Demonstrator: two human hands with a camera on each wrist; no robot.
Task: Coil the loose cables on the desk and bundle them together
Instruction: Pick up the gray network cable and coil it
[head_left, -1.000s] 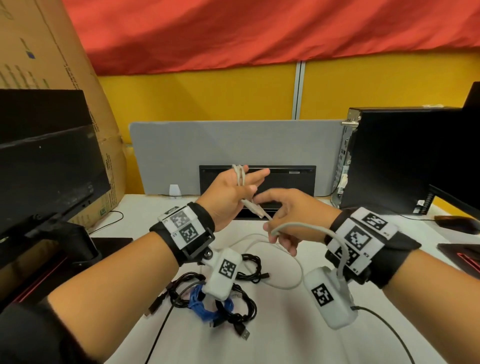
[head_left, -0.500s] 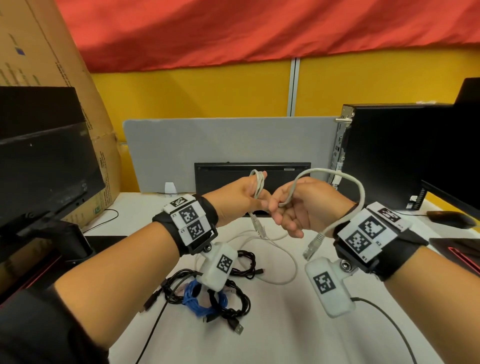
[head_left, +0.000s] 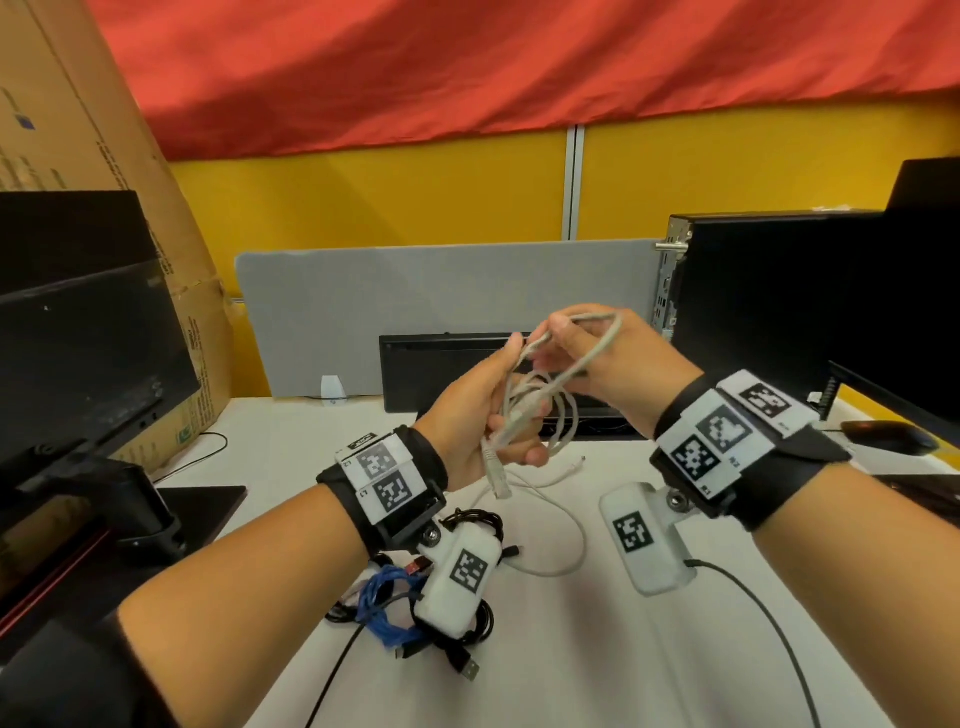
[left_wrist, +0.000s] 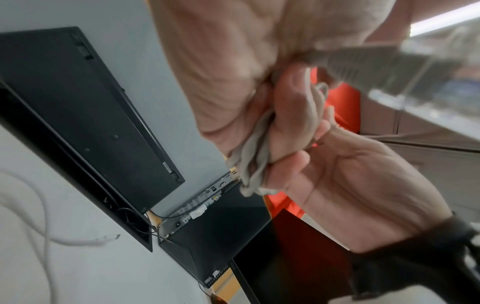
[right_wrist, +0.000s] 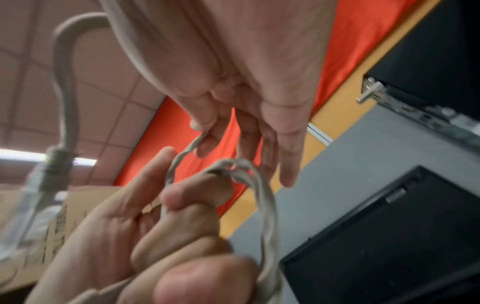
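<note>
A grey network cable (head_left: 560, 415) is held up above the desk in several loops. My left hand (head_left: 511, 415) grips the loops in its fist, and one clear plug (head_left: 496, 475) hangs below it. My right hand (head_left: 558, 338) pinches a strand of the same cable between thumb and forefinger just above the left hand. That strand arcs over the right hand's knuckles. In the left wrist view, fingers curl round the bunched grey cable (left_wrist: 255, 162). The right wrist view shows the pinched strand (right_wrist: 197, 142), the loops (right_wrist: 267, 205) and a blurred plug (right_wrist: 52, 164) at the left.
A loose white cable (head_left: 566, 540) lies on the desk (head_left: 571, 649) under the hands. Coiled black and blue cables (head_left: 389, 603) sit beneath my left wrist. A black keyboard (head_left: 447, 364) leans on the grey divider. Left stands a monitor (head_left: 78, 338), right a PC tower (head_left: 779, 312) and a mouse (head_left: 888, 436).
Both hands have risen and come together. The right hand has carried the cable's free length over to the left hand, adding a loop, and a plug now dangles under the left fist.
</note>
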